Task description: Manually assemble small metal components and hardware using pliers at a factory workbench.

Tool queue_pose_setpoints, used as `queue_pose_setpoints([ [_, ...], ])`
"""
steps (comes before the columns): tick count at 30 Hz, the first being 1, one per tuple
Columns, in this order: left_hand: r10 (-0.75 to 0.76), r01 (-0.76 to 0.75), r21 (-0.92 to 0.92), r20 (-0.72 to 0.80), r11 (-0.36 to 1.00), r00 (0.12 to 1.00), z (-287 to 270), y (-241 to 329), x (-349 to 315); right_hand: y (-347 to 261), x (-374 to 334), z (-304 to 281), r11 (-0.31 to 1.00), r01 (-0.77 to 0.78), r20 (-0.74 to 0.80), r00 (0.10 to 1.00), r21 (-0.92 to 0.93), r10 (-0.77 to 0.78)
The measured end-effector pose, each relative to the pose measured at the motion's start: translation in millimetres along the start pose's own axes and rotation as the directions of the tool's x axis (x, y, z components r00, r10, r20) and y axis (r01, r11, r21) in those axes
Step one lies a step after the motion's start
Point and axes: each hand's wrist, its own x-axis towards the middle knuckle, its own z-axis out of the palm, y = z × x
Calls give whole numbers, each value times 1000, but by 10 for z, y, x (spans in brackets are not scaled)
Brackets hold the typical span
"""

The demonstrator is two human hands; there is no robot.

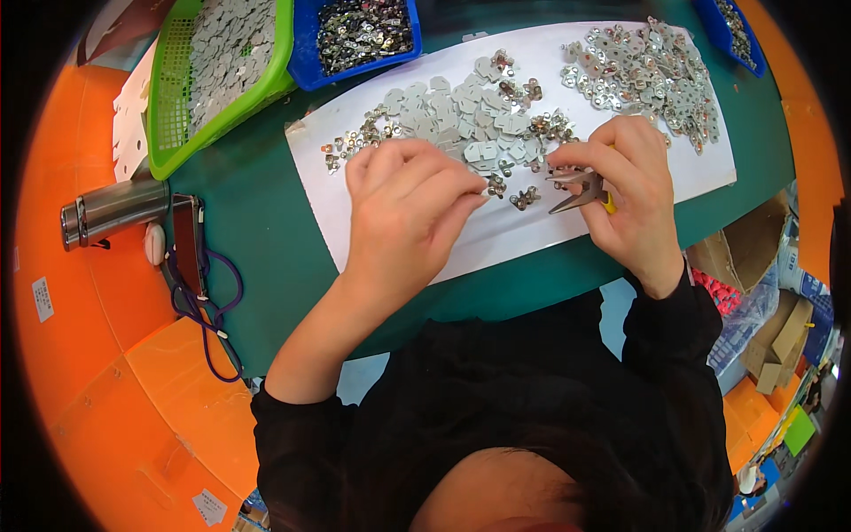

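Note:
In my right hand [634, 191] is a pair of pliers [576, 197] with a yellow handle; the metal jaws point left and stand apart. The thumb is under the pliers, and the index finger reaches past them to small metal clips. My left hand [403, 208] is closed in a pinch, its fingertips beside a small metal clip [495, 186]; whether it grips anything is hidden. Between and beyond the hands, a heap of flat grey plates [456, 115] lies on a white sheet [479, 241], with loose metal clips [525, 199] around it.
A larger pile of plates with metal fittings [651, 80] covers the sheet's right. Beyond stand a green basket [285, 53] of grey plates and a blue tray [306, 66] of metal parts. Another blue tray [740, 40] is far right. A steel flask [115, 213] and corded phone [188, 244] lie left.

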Motion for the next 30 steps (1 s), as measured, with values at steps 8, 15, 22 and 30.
queue_pose_setpoints([
  [8, -8, 10, 75, -23, 997, 1000, 67, 146, -43, -22, 22, 103, 1000, 16, -7, 1000, 14, -16],
  [15, 48, -40, 110, -64, 993, 997, 219, 103, 72, -10, 8, 69, 1000, 28, -39, 999, 6, -27],
  [22, -4, 5, 63, -12, 998, 1000, 191, 112, 82, -40, -4, 140, 997, 25, -18, 1000, 77, -24],
  [30, -227, 205, -234, -71, 950, 971, 101, 42, 81, -90, 33, 106, 997, 8, -56, 998, 79, -4],
])
